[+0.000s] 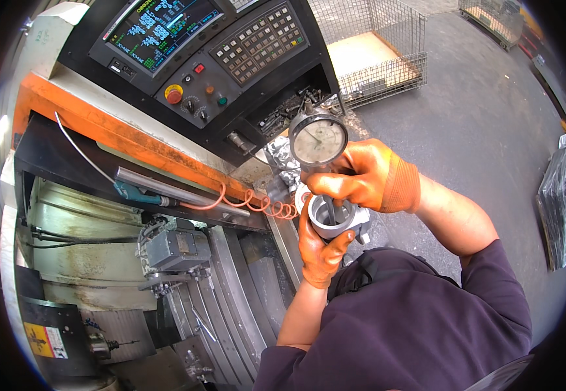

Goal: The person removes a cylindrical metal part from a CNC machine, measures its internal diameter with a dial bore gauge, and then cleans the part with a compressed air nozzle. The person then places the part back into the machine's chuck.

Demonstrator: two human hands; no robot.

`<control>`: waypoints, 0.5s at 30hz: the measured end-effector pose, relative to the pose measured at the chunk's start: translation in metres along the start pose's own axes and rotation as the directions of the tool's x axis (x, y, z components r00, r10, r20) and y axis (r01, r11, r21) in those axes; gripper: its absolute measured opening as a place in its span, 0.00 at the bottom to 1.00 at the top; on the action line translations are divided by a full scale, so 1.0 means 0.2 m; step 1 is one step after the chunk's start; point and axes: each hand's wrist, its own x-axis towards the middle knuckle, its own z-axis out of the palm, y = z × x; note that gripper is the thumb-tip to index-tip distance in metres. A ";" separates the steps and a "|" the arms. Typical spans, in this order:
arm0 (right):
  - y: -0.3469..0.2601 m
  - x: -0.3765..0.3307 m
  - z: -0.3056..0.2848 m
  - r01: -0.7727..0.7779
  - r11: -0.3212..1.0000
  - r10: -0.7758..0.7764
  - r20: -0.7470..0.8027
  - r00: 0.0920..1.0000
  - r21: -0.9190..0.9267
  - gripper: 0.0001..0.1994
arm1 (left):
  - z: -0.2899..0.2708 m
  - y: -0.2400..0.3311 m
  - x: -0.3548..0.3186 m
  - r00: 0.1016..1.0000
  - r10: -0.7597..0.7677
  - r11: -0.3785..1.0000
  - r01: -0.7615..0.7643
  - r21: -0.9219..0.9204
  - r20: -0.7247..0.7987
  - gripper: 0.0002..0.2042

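Both my hands wear orange gloves. My left hand (322, 254) is closed around the lower side of a grey metal casting (332, 231) with a round open bore facing up. Above it, my right hand (368, 179) grips a dial bore gauge (317, 141) just below its round dial. The dial's face is turned upward, with a dark needle on a pale disc. The gauge's lower stem reaches down into the bore. My right fingers and the casting's wall hide its tip.
A machine control panel (192, 85) with a lit screen and keys stands ahead. At left, the machine's bay holds a grey tool block (178, 247) and metal rails. A teal air gun (141, 194) with a coiled orange hose lies on the ledge. A wire mesh crate (387, 75) stands beyond.
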 end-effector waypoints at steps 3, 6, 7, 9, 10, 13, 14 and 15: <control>0.01 -0.01 -0.03 0.174 0.962 -0.162 0.072 0.984 -0.210 0.11 | 0.00 0.00 0.00 1.000 -0.001 1.000 0.000 0.005 0.016 0.50; -0.02 -0.01 -0.04 0.066 0.990 -0.052 0.111 0.992 -0.122 0.11 | 0.02 0.04 0.03 0.998 0.006 0.997 -0.001 -0.079 0.063 0.46; -0.02 -0.01 -0.04 0.050 0.993 -0.039 0.109 0.993 -0.102 0.11 | 0.02 0.04 0.03 0.998 -0.019 0.995 0.025 -0.093 0.067 0.46; -0.03 -0.03 -0.04 0.016 0.998 -0.010 0.102 0.995 -0.065 0.12 | 0.02 0.02 0.02 0.998 0.014 0.996 -0.008 -0.093 0.067 0.47; -0.07 -0.03 -0.04 -0.059 0.998 0.060 0.086 0.995 -0.013 0.12 | 0.02 0.01 0.02 0.997 0.038 0.997 -0.032 -0.076 0.072 0.48; -0.04 -0.05 -0.01 0.073 0.997 -0.073 -0.007 0.997 0.021 0.09 | -0.03 -0.05 -0.01 0.990 0.101 0.993 -0.106 0.052 0.094 0.49; -0.04 -0.05 -0.01 0.079 0.996 -0.079 -0.012 0.997 0.035 0.10 | -0.06 -0.07 -0.01 0.987 0.115 0.988 -0.126 0.091 0.113 0.49; -0.04 -0.05 -0.02 0.170 0.985 -0.170 -0.005 0.985 -0.001 0.10 | -0.07 -0.08 -0.02 0.985 0.121 0.986 -0.133 0.097 0.126 0.47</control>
